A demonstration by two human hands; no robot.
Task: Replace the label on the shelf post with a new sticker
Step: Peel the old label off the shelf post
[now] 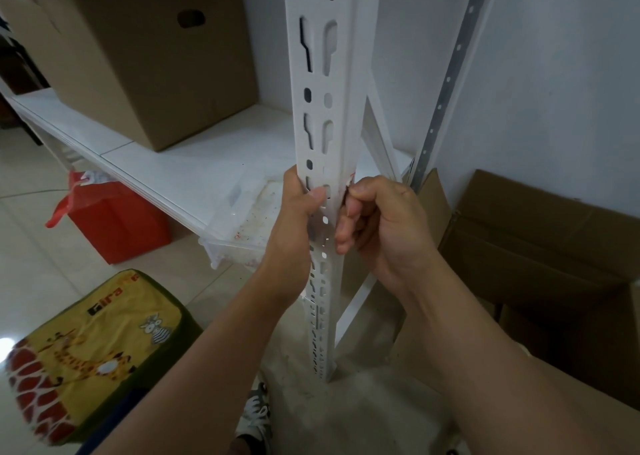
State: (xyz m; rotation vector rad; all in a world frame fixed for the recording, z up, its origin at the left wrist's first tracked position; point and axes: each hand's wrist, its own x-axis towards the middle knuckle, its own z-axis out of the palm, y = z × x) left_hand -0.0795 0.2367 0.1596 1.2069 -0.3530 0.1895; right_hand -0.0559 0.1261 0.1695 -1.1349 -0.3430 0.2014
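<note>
A white slotted shelf post [320,84] rises through the middle of the view. My left hand [299,212] grips its left side, thumb across the front face. My right hand [381,222] is curled against the post's right edge, fingertips pinching at a small label [350,182] with red marks. Only a sliver of that label shows above my fingers; the rest is hidden.
A white shelf board [194,164] carries a large cardboard box [152,56]. Under it stand a red box [117,219] and a clear plastic bin [249,219]. A yellow giraffe-print cushion [93,354] lies lower left. Flattened cardboard boxes [540,247] lean at right by the wall.
</note>
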